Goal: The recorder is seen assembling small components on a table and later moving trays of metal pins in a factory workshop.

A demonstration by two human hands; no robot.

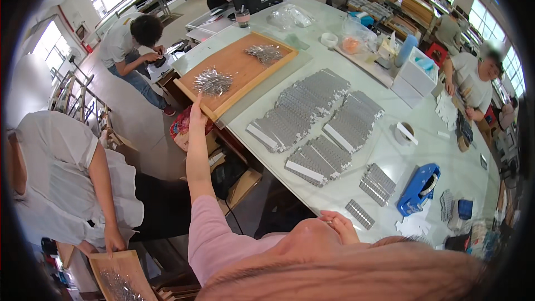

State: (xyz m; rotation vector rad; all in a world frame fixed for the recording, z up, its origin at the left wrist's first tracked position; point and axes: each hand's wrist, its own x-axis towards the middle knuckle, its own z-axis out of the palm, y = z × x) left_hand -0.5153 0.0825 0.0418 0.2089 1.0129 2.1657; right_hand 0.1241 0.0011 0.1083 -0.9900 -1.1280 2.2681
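Reaching far out with our left hand (196,112), we have the fingers stretched up at the near edge of the wooden tray (237,69), just short of the loose pile of shiny metal pieces (212,82) lying on it; the hand looks open and holds nothing that we can see. Our right hand (339,224) rests at the near edge of the table (334,189), fingers curled together, perhaps pinching something small, though we cannot tell. We judge that we are at the fetching step, and that the next move calls for a careful, light gather, since the pieces look thin, spiky and apt to tangle. A second, smaller heap (264,53) sits farther along the tray. On the pale, smooth table, grey strips (312,114) lie in neat overlapping rows, flat and ribbed, with a blue tape dispenser (418,188) beside them.
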